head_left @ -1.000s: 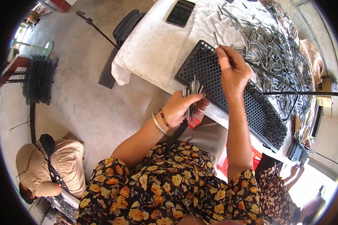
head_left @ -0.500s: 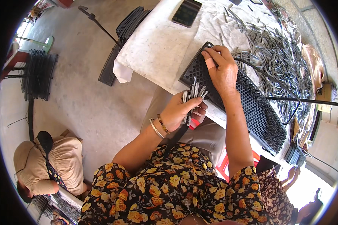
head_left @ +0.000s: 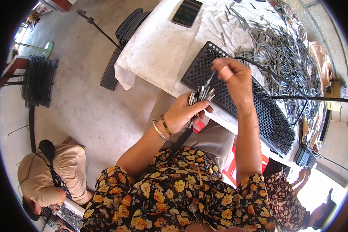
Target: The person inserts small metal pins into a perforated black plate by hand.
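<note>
A bundle of thin strips (head_left: 200, 95), dull grey and black with pale glints along their edges, stood fanned in the worker's left hand (head_left: 183, 112), fingers and thumb closed tight around it at the near side of a white-covered table (head_left: 150, 46). The right hand (head_left: 237, 79) hung just to the right and farther off, its fingertips narrowed at the top of one strip (head_left: 210, 79) that rose above the rest (blur made it impossible to tell whether they gripped it).

Beneath the right hand, a long black panel (head_left: 265, 114) slanted along the table's edge from far left to near right, its middle pierced with close rows of holes and its near right end bristling with short dark pieces.

The count: one panel, one bundle and one phone (head_left: 187, 13), dark-screened, at the table's far side; a pile of loose strips (head_left: 282, 62), too many to number, spread across the far right. Two ornaments circled the left wrist, a beaded bracelet (head_left: 165, 124) and a silvery bangle (head_left: 159, 130). Two other people were in view: a person in tan (head_left: 52, 174) at near left and a person in a patterned garment (head_left: 284, 197) at near right.
</note>
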Demonstrator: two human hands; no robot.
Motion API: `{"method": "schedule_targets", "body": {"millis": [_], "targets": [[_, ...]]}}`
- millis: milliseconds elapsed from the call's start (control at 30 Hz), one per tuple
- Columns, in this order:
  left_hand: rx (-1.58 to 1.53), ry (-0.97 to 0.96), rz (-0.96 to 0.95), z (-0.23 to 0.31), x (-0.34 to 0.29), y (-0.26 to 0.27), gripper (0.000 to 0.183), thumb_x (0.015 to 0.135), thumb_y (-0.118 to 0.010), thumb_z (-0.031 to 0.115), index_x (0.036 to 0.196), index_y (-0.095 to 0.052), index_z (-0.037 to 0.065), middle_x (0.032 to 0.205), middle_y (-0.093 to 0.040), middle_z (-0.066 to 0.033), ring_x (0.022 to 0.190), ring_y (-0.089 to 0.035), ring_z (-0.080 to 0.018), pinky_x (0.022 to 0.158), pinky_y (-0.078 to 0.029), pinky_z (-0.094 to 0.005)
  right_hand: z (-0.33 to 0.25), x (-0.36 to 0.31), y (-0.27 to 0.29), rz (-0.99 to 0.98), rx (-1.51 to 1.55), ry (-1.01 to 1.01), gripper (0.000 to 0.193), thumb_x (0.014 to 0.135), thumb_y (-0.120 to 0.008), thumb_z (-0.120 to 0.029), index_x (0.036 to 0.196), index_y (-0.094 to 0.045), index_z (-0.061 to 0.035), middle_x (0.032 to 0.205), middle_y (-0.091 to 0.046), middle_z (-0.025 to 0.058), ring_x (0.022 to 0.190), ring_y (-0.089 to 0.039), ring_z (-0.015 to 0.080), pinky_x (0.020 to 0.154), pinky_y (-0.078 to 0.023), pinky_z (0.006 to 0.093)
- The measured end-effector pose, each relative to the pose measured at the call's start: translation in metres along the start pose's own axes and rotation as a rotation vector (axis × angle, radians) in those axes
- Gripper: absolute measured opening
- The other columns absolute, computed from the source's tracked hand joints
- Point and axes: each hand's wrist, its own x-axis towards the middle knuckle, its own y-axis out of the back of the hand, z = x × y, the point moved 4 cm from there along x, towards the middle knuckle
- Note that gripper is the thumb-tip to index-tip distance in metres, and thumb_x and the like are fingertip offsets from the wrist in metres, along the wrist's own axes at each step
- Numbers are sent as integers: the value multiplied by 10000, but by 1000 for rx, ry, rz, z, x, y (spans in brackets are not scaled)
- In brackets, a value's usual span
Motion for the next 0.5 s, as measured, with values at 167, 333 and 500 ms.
{"method": "schedule_targets", "body": {"millis": [167,333,500], "targets": [[-108,36,37,-2,1,-2,168,902,-576,183,962,-557,27,823,-634,-87,580,-509,-78,462,-399,-221,-2,18,12,397,16,240,200,844,-665,-146,910,-666,43,728,-641,22,620,-511,52,569,-419,196],[-178,67,116,-5,0,3,159,901,-565,174,968,-565,30,842,-637,-93,640,-559,-104,500,-458,-241,11,28,2,474,-219,366,147,826,-679,-136,880,-679,1,701,-639,50,592,-520,71,554,-422,223],[-176,52,136,0,-4,3,193,898,-565,183,1011,-567,26,890,-649,-105,777,-626,-154,607,-514,-280,13,24,-8,385,-362,440,104,792,-685,-110,852,-682,-25,764,-642,103,613,-586,194,581,-464,281]]}}
